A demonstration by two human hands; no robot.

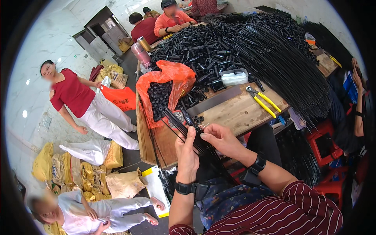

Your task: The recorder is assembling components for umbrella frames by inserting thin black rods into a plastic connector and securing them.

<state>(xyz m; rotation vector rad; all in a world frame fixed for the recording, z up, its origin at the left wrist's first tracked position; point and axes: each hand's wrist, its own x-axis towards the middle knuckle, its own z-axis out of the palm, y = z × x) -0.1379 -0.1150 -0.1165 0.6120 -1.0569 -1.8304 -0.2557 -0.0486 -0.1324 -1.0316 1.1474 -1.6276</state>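
Observation:
My left hand (187,154) is wrapped around a bundle of thin black rods (175,122), its thumb pointing up. A black tubular part (188,118) shows just beyond that thumb. Close on the right, my right hand (222,140) pinches thumb and finger together by the rods. Thin pale tips (203,126) show there; what the fingers hold is too small to make out. Past my hands, a red plastic bag (183,72) stands open with small black rings (158,98) inside. Beside it are a small dish of metal bits (178,116) and a few loose black rings (199,119).
Yellow-handled cutters (261,102), a flat metal strip (215,100) and a clear plastic box (234,77) lie on the wooden table (244,117). Black fittings (203,43) and long black rods (274,58) are heaped behind. Red stools (323,143) stand right; people and sacks (78,172) left.

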